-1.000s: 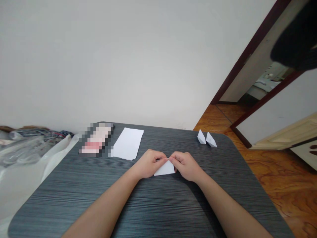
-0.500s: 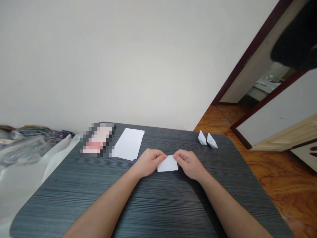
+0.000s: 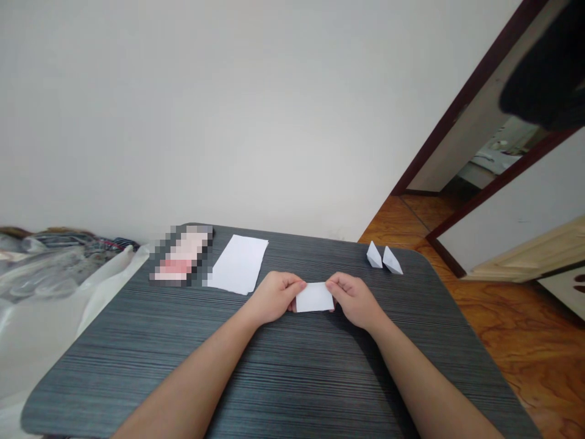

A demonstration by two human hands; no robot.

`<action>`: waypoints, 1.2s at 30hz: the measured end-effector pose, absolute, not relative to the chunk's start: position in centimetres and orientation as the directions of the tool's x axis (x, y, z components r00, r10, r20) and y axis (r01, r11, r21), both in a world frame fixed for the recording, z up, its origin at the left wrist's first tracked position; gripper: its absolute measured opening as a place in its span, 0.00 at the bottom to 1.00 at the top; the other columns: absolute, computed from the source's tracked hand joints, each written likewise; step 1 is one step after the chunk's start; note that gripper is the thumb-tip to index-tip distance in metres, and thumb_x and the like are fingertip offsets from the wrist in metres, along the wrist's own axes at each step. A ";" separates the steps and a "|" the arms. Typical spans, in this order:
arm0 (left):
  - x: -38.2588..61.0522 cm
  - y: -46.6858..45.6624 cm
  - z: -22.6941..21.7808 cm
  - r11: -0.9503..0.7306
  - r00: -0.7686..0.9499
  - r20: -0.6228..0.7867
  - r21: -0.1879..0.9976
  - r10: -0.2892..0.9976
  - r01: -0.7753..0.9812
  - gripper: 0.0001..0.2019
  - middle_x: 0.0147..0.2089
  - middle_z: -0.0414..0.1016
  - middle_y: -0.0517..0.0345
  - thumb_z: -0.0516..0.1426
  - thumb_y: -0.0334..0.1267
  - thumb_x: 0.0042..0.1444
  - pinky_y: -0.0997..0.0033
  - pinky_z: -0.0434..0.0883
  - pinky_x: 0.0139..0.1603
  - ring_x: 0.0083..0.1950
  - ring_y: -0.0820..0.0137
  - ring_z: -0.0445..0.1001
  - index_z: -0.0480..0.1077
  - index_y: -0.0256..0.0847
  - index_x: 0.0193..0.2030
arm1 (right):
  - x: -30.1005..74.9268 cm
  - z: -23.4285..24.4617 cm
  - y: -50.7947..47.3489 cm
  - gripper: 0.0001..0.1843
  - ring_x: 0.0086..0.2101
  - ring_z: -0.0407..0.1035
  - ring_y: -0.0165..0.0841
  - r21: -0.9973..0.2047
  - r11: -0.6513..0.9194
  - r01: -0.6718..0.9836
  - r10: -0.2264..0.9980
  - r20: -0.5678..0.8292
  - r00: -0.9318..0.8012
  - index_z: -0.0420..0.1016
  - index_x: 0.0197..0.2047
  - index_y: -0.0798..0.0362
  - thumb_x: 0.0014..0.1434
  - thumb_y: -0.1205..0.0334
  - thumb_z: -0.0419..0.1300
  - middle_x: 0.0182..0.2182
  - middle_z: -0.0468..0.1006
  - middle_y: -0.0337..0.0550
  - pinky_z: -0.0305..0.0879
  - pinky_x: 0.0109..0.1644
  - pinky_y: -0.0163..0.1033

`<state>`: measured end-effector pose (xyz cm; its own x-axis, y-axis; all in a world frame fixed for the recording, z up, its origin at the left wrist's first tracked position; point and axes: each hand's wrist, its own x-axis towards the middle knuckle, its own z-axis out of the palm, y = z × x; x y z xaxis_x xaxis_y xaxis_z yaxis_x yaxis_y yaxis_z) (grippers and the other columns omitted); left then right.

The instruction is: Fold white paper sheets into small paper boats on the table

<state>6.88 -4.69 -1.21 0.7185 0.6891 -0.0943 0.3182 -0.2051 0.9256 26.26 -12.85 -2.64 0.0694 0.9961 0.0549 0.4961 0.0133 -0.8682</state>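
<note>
A small folded white paper (image 3: 314, 297) is held just above the dark striped table (image 3: 283, 372). My left hand (image 3: 274, 297) pinches its left edge with fingers closed. My right hand (image 3: 353, 299) pinches its right edge the same way. The paper now looks like a flat rectangle stretched between the two hands. Beyond my left hand a stack of white sheets (image 3: 239, 264) lies flat. Two small folded white paper shapes (image 3: 384, 258) stand near the table's far right corner.
A blurred-out flat item (image 3: 181, 263) lies left of the white sheets. Clear plastic bags and cloth (image 3: 55, 274) are heaped off the table's left side. A wood floor and an open doorway (image 3: 484, 177) are to the right. A white wall stands behind the table.
The two hands have drawn apart a little, and the paper between them has gone from a slanted, partly covered shape to a flat rectangle held by both edges.
</note>
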 end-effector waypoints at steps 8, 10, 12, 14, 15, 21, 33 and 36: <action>6.7 -4.4 -1.3 -0.176 0.690 -0.079 0.940 0.720 0.291 0.20 0.18 0.68 0.60 0.47 0.46 0.59 0.76 0.62 0.24 0.21 0.75 0.66 0.67 0.37 0.23 | 26.0 -3.3 -12.8 0.14 0.17 0.66 0.27 -0.964 -0.089 0.249 0.996 -0.088 0.018 0.65 0.31 0.54 0.61 0.54 0.50 0.21 0.76 0.39 0.61 0.22 0.32; 6.8 -4.3 -1.4 -0.176 0.693 -0.072 0.944 0.718 0.280 0.20 0.18 0.67 0.60 0.47 0.46 0.59 0.76 0.62 0.24 0.21 0.75 0.66 0.66 0.37 0.23 | 25.9 -3.3 -12.9 0.14 0.18 0.67 0.27 -0.968 -0.088 0.235 0.996 -0.088 0.012 0.64 0.30 0.54 0.61 0.54 0.50 0.21 0.76 0.40 0.61 0.22 0.32; 6.9 -4.3 -1.6 -0.181 0.692 -0.061 0.945 0.719 0.272 0.19 0.19 0.68 0.60 0.47 0.46 0.59 0.76 0.62 0.24 0.22 0.75 0.66 0.68 0.36 0.24 | 25.8 -3.2 -12.9 0.14 0.18 0.67 0.27 -0.969 -0.087 0.232 0.996 -0.083 0.027 0.64 0.30 0.54 0.61 0.53 0.51 0.21 0.76 0.40 0.62 0.22 0.32; 7.1 -4.4 -1.6 -0.187 0.686 -0.047 0.947 0.727 0.263 0.17 0.23 0.70 0.59 0.49 0.46 0.57 0.77 0.62 0.24 0.24 0.74 0.66 0.70 0.35 0.30 | 25.6 -3.1 -13.0 0.14 0.18 0.67 0.27 -0.969 -0.089 0.229 0.996 -0.086 0.022 0.64 0.30 0.54 0.61 0.53 0.51 0.21 0.76 0.40 0.62 0.22 0.31; 7.1 -4.4 -1.6 -0.197 0.684 -0.039 0.945 0.728 0.263 0.16 0.25 0.71 0.58 0.50 0.45 0.57 0.77 0.62 0.25 0.25 0.74 0.66 0.71 0.35 0.32 | 25.5 -3.1 -13.0 0.14 0.18 0.67 0.27 -0.969 -0.089 0.229 0.996 -0.089 0.011 0.64 0.29 0.54 0.61 0.53 0.51 0.21 0.76 0.40 0.62 0.22 0.31; 6.9 -4.3 -1.4 -0.268 0.687 -0.018 0.913 0.726 0.307 0.15 0.28 0.72 0.58 0.50 0.44 0.57 0.76 0.62 0.28 0.29 0.73 0.66 0.73 0.36 0.32 | 25.5 -3.1 -13.0 0.12 0.18 0.66 0.26 -0.972 -0.072 0.222 0.994 -0.088 -0.060 0.68 0.34 0.55 0.62 0.56 0.50 0.22 0.75 0.39 0.61 0.22 0.31; 6.8 -4.3 -1.7 -0.294 0.726 -0.044 0.896 0.687 0.332 0.16 0.28 0.73 0.58 0.49 0.44 0.58 0.76 0.60 0.27 0.28 0.73 0.67 0.74 0.36 0.33 | 25.7 -4.0 -13.0 0.17 0.18 0.62 0.24 -0.994 -0.010 0.106 0.996 -0.019 -0.088 0.63 0.51 0.52 0.57 0.64 0.56 0.25 0.69 0.34 0.58 0.20 0.30; 6.8 -4.5 -1.5 -0.360 0.767 -0.023 0.874 0.642 0.327 0.15 0.29 0.74 0.58 0.49 0.43 0.58 0.77 0.60 0.28 0.30 0.73 0.67 0.75 0.37 0.34 | 25.6 -4.2 -13.0 0.19 0.18 0.60 0.23 -0.992 -0.005 0.127 0.998 -0.013 -0.060 0.62 0.50 0.50 0.55 0.64 0.58 0.25 0.68 0.32 0.57 0.19 0.29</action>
<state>6.85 -4.52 -1.49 0.7667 0.6416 -0.0226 0.3266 -0.3596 0.8741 25.55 -12.98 -4.17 -0.0602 0.9981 -0.0126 0.1270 -0.0049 -0.9919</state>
